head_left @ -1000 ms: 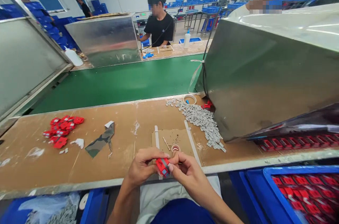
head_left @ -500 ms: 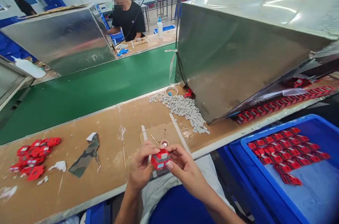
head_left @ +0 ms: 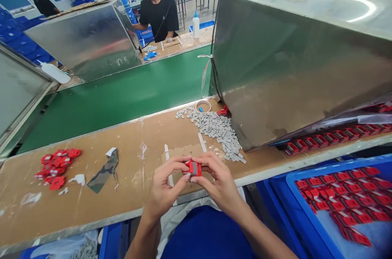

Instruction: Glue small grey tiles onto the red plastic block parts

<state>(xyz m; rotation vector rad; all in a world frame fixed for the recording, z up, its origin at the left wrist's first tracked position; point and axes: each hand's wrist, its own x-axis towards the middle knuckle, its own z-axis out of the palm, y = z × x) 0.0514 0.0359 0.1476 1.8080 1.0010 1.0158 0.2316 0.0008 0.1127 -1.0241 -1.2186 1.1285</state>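
Observation:
Between my two hands is a small red plastic part [head_left: 194,168] with a grey strip on its face. My left hand [head_left: 168,179] pinches its left end between thumb and fingers. At the other end, the thumb and fingers of my right hand [head_left: 219,177] grip it too. Both hands are just above the cardboard-covered bench [head_left: 128,169], near its front edge. Beyond them spreads a heap of small grey pieces [head_left: 219,130], with a roll of tape [head_left: 203,106] at its back. A pile of similar red parts [head_left: 56,167] lies on the bench's left side.
A metal hood [head_left: 294,75] stands on the right, with a row of red parts [head_left: 324,139] along its foot. Lower right, a blue bin [head_left: 294,193] holds many red parts. A camouflage cloth strip [head_left: 104,173] lies left. Across the green belt [head_left: 131,83] sits a person [head_left: 159,14].
The red part has been turned in my hands, so another side with a grey strip shows. My hands are slightly higher in view. The camera view has shifted.

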